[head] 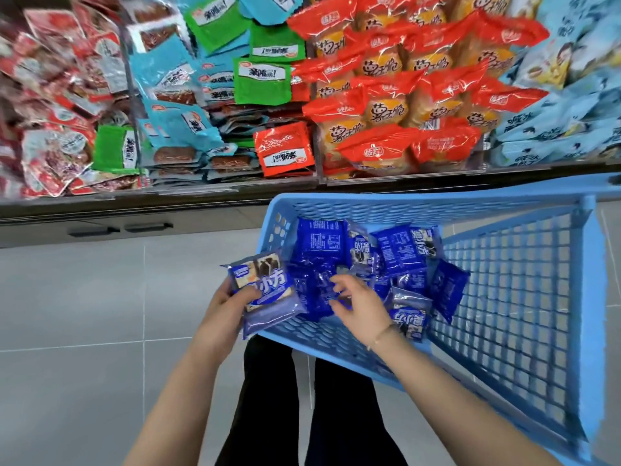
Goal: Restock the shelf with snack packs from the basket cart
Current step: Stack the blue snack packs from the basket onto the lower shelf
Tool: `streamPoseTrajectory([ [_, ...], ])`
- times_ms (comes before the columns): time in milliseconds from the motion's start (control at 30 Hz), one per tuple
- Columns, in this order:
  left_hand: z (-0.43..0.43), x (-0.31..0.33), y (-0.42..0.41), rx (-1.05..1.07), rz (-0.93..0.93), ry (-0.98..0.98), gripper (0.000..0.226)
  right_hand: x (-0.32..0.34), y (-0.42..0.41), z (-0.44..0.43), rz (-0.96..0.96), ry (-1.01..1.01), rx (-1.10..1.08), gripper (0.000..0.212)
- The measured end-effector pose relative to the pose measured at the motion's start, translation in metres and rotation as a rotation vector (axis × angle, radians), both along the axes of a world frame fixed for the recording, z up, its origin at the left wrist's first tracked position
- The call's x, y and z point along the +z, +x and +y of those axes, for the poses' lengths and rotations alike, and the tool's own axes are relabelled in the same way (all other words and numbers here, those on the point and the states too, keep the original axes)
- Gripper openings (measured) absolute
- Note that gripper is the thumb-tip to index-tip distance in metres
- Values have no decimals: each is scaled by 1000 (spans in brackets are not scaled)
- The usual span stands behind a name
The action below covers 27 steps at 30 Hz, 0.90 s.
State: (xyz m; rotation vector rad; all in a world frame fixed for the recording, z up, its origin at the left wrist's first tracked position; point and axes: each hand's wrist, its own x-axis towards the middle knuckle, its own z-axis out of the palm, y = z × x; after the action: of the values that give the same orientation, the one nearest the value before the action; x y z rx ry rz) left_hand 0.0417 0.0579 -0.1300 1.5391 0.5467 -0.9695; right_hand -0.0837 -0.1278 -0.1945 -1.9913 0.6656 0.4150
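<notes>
Head view, snack packs (400, 250) in basket (437, 204), left hand (230, 302) clutching stack (267, 287), right hand (361, 309) spread

- Premises: retail shop, snack aisle.
- Shelf (235, 190): divided bins heaped with packaged goods — red packs (386, 105), green packs (262, 80), pale blue packs (554, 129).
- Blue plastic basket cart (524, 297) holding dark blue snack packs (400, 250).
- Grey tiled floor (84, 314).

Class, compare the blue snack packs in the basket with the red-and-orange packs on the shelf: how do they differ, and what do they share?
Colour: the blue snack packs are dark blue with white print; the red-and-orange packs have red ends and orange middles.
Place: the blue ones lie in the basket; the others fill a compartment of the shelf.
Pose: the blue packs lie scattered; the others are piled high.
Both are sealed plastic packs.
</notes>
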Motion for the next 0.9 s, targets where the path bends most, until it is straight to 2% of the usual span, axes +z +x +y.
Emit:
streamPoseTrajectory([
  [133, 21, -5, 7, 59, 13, 60, 28, -40, 35, 17, 329, 41, -60, 43],
  [300, 19, -8, 7, 38, -28, 88, 23, -64, 58, 44, 418, -83, -71, 43],
  [367, 17, -7, 7, 61, -11, 42, 21, -66, 58, 46, 429, -82, -56, 38],
  [500, 14, -7, 8, 172, 87, -45, 33, -44, 49, 41, 241, -31, -179, 21],
  [600, 13, -6, 5, 195, 113, -55, 38, -5, 30, 34, -79, -162, -224, 24],
  [667, 12, -4, 5, 189, 115, -62, 39, 24, 15, 28, -288, -244, -173, 30],
  [767, 7, 0, 6, 165, 138, -94, 42, 56, -1, 19, -480, -351, -43, 43],
  [833, 3, 3, 7, 121, 139, -115, 43, 65, -6, 15, -571, -396, 18, 46],
  [900, -1, 5, 6, 85, 137, -126, 43, 66, -9, 12, -597, -418, 33, 59],
])
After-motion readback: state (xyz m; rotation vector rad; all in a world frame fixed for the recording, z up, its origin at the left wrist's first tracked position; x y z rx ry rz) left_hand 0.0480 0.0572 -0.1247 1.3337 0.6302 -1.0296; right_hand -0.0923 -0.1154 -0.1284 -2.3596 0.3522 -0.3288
